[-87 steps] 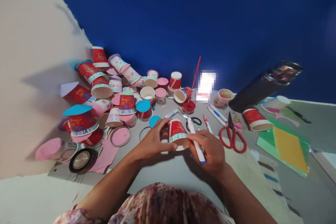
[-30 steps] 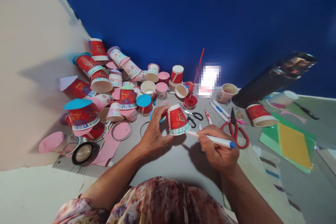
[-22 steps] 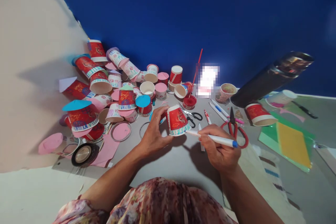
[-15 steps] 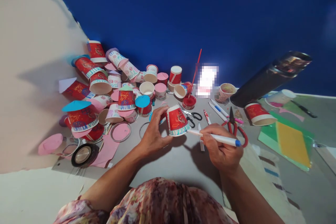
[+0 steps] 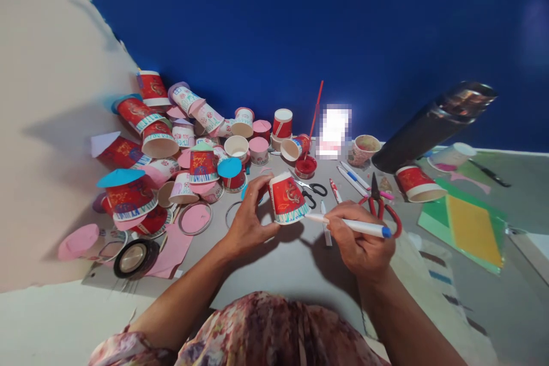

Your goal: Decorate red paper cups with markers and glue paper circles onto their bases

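Upside down and slightly tilted, a red paper cup (image 5: 286,197) is gripped in my left hand (image 5: 251,223), fingers behind it and thumb near its rim. Blue-green strokes run along the white band at the cup's lower edge. A white marker (image 5: 358,227) with a blue end is pinched in my right hand (image 5: 364,246). Its tip points left and meets or nearly meets the right side of the band. Just beyond the cup lie black-handled scissors (image 5: 315,189), and red-handled pliers (image 5: 377,200) lie past my right hand.
Many decorated cups (image 5: 203,163) are piled at the left by the wall. A roll of tape (image 5: 135,257) lies at the left front. A dark flask (image 5: 433,126) stands at the right, near green and yellow sheets (image 5: 474,229). More markers (image 5: 352,180) lie behind my right hand.
The view has shifted slightly, so the table things appear a little further left. The cup has turned or tilted slightly in my left hand. Both hands keep their hold.
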